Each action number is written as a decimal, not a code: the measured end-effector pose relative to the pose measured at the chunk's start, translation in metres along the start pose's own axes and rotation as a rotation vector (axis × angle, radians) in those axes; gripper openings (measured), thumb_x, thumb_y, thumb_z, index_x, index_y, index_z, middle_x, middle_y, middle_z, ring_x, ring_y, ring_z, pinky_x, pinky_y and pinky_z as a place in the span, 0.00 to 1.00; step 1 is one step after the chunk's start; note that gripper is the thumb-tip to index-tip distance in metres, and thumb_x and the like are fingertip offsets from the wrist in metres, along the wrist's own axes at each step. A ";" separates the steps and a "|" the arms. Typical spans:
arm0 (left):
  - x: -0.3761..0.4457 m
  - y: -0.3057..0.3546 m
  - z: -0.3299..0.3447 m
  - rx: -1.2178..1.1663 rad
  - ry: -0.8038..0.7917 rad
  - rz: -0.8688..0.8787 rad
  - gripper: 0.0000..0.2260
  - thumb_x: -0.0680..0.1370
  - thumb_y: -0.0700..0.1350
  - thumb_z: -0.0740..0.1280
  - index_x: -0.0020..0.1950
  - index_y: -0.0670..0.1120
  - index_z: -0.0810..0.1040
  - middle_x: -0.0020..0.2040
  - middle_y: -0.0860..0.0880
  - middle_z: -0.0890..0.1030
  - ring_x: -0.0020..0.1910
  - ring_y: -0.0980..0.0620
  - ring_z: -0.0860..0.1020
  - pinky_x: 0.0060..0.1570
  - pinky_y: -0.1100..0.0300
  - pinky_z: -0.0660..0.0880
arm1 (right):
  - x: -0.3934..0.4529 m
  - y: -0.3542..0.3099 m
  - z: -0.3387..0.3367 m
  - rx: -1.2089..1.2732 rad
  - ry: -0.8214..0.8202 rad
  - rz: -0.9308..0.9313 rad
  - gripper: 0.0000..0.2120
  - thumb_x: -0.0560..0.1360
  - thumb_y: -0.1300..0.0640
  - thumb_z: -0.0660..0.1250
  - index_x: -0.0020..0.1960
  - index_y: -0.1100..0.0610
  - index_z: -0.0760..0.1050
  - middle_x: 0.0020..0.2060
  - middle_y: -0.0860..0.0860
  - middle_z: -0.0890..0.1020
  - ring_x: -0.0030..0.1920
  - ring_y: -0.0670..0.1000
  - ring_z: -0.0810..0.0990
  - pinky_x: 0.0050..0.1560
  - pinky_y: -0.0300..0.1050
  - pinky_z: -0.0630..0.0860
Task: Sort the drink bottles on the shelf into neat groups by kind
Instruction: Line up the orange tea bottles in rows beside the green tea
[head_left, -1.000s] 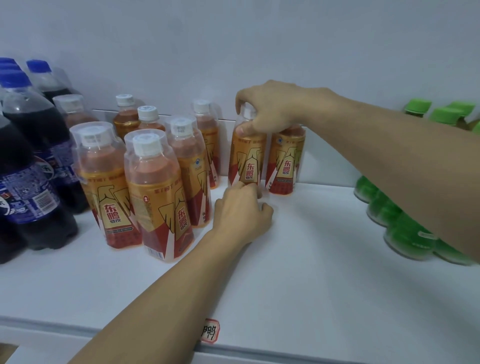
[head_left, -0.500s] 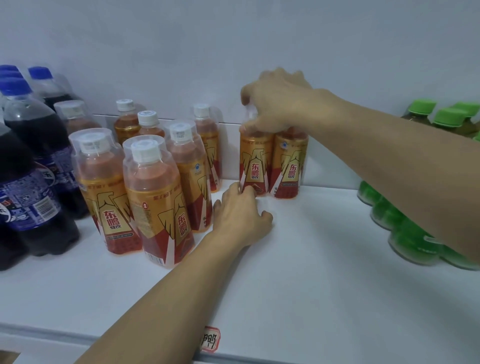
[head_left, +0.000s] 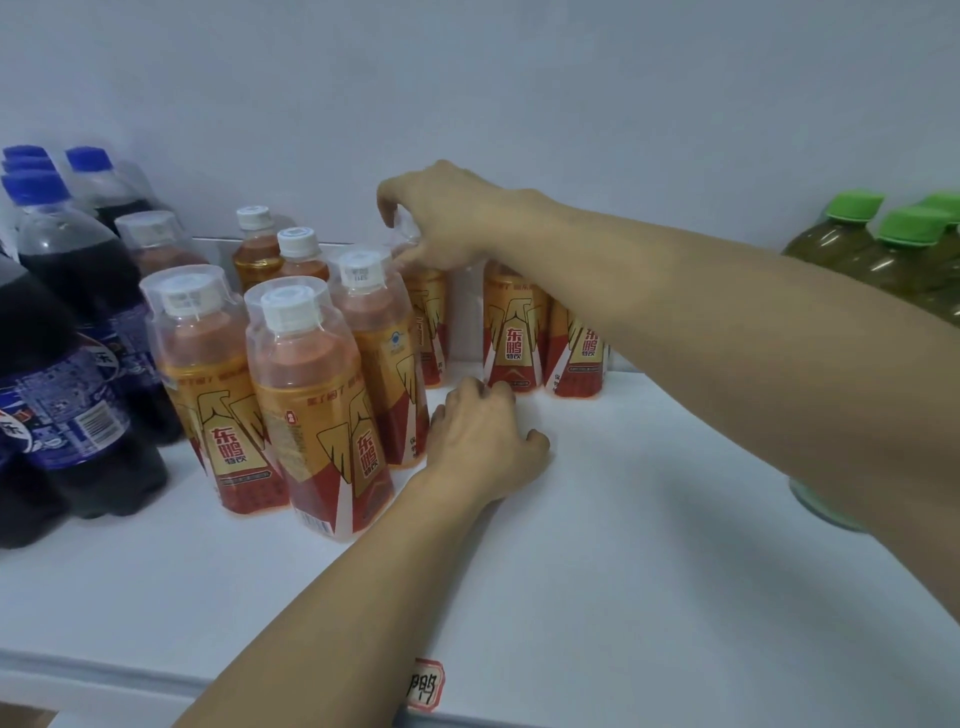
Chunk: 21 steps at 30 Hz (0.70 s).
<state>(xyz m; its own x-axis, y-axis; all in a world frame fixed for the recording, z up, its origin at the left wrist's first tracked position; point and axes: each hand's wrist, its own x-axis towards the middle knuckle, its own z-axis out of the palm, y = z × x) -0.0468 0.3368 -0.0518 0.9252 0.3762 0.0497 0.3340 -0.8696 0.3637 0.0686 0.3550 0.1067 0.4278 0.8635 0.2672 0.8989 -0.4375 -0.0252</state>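
Evidently the cap of an upright orange bottle (head_left: 426, 317) at the shelf's (head_left: 649, 519) back is pinched by the right hand (head_left: 447, 218), while the left hand (head_left: 483, 441), loosely curled and empty, is rested just before a neighbouring bottle (head_left: 514, 332)

**Stuff hidden or cut off on this shelf**

Can't see the caps of the two orange bottles (head_left: 511, 332) at the back, right forearm (head_left: 727, 332) runs straight across them. Same for the bottle top under the right hand (head_left: 457, 218), only a bit of clear overcap pokes out by the fingers. Can't tell how firm that grip is. Left hand (head_left: 483, 441) fingertips tucked out of sight near the bottle base. Cola bottles (head_left: 62, 364) chopped off by the left edge, green-capped bottles (head_left: 883, 249) by the right edge and mostly behind the arm. Small print on labels too blurry to read
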 end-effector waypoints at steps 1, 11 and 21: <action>0.000 0.000 0.000 0.005 -0.002 -0.002 0.27 0.77 0.58 0.64 0.72 0.45 0.70 0.68 0.43 0.69 0.68 0.41 0.69 0.67 0.45 0.71 | -0.002 0.002 -0.002 -0.008 0.002 -0.003 0.26 0.69 0.39 0.75 0.62 0.47 0.74 0.51 0.48 0.75 0.54 0.57 0.78 0.52 0.54 0.79; 0.001 0.000 0.000 0.031 -0.008 -0.009 0.27 0.77 0.59 0.63 0.72 0.46 0.69 0.67 0.43 0.67 0.68 0.41 0.66 0.67 0.46 0.69 | -0.022 0.012 -0.016 -0.035 -0.038 0.079 0.24 0.69 0.42 0.78 0.62 0.47 0.77 0.54 0.49 0.75 0.54 0.57 0.78 0.51 0.53 0.79; 0.001 -0.001 -0.001 0.019 -0.023 0.000 0.27 0.77 0.59 0.63 0.72 0.47 0.68 0.67 0.44 0.67 0.68 0.42 0.67 0.68 0.45 0.69 | -0.050 0.001 -0.009 -0.048 0.328 0.004 0.17 0.79 0.45 0.66 0.65 0.47 0.75 0.60 0.51 0.73 0.60 0.52 0.73 0.61 0.52 0.69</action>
<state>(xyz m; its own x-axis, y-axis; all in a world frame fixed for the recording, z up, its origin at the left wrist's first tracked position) -0.0465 0.3378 -0.0515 0.9290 0.3690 0.0278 0.3373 -0.8753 0.3464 0.0469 0.3089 0.1019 0.3706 0.7385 0.5633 0.8886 -0.4583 0.0162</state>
